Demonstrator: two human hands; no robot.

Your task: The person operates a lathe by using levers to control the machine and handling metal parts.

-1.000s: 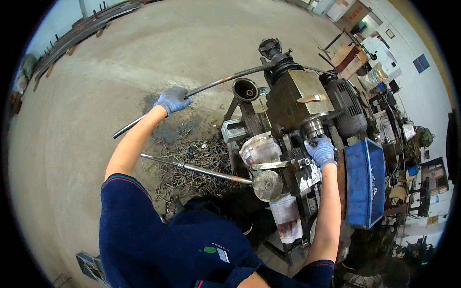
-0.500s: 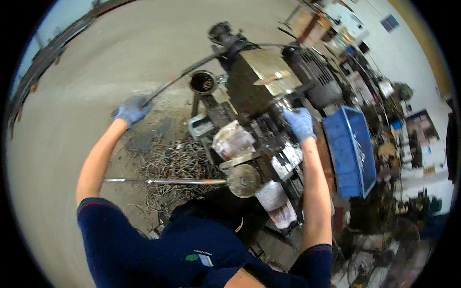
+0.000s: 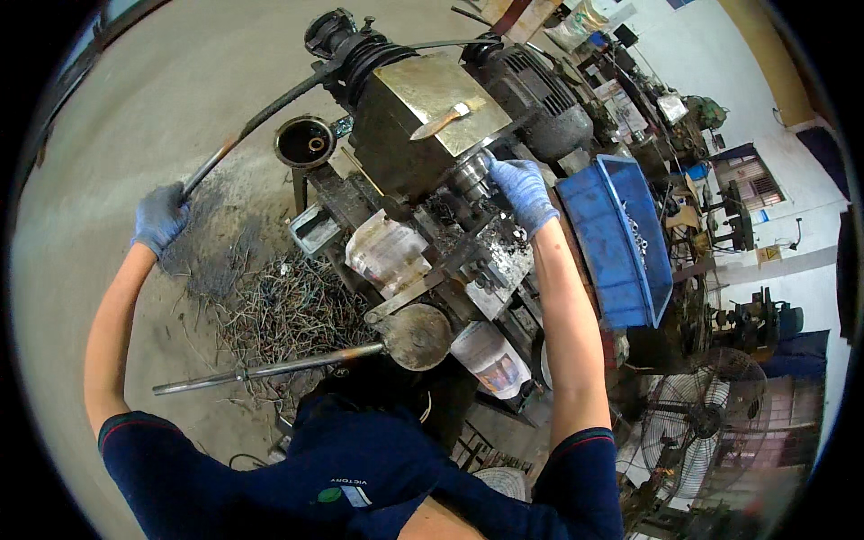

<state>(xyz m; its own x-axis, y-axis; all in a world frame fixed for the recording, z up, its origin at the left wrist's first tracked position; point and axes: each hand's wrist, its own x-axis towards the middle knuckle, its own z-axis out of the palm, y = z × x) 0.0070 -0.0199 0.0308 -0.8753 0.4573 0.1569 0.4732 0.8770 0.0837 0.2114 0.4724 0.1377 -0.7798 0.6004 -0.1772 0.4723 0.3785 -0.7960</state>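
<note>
In a blue-grey glove with a dark-stained back, my left hand (image 3: 162, 216) is wrapped round the lower end of a long metal lever (image 3: 229, 144). The lever rises to the pulley end (image 3: 346, 49) of a greasy small lathe. My right hand (image 3: 524, 191), also gloved, is at the front of the bright metal chuck (image 3: 472, 175), its fingers curled in against it. What its fingertips hold, if anything, is hidden. A paintbrush (image 3: 436, 123) lies on the headstock cover (image 3: 405, 94). A second long rod (image 3: 270, 367) with a round, dirty disc (image 3: 417, 337) extends below.
A blue bin (image 3: 598, 243) with small metal parts stands right of the lathe. Metal shavings (image 3: 288, 315) heap on the floor at left. An oily pot (image 3: 304, 142), a motor (image 3: 531, 99) and paper-covered parts (image 3: 387, 252) surround the machine. A large fan (image 3: 706, 418) stands lower right.
The view has shifted, so the lathe appears farther left and slightly higher. My left hand keeps its hold on the lever; my right hand stays at the chuck, which now shows more clearly.
</note>
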